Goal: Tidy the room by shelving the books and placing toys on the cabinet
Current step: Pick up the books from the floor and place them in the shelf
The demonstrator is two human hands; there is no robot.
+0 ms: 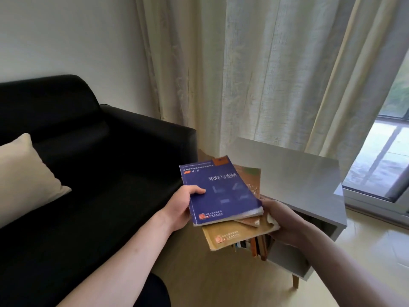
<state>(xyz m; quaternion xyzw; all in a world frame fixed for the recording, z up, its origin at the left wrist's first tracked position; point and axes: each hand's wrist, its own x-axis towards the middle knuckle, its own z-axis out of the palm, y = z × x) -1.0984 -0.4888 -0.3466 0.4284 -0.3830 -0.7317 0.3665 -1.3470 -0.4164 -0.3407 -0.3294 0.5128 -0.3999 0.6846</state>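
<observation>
**Here, a stack of books held in both hands above the cabinet's edge**

Leftmost, a cream cushion (26,173) leans on the seat of a black sofa (93,156). The left hand (181,209) grips the left edge of the blue book (221,191), thumb curled over its cover, fingers underneath. That book tops a loose stack; two tan books (239,233) fan out below it, slightly askew. The right hand (285,222) cups the stack's right side from beneath, fingers curled round the lower corner. The stack is held in the air, in front of a grey cabinet (294,173), whose open shelf holds upright books (254,244). Pale curtains (265,74) hang behind, and a window (385,156) shows at far right.
</observation>
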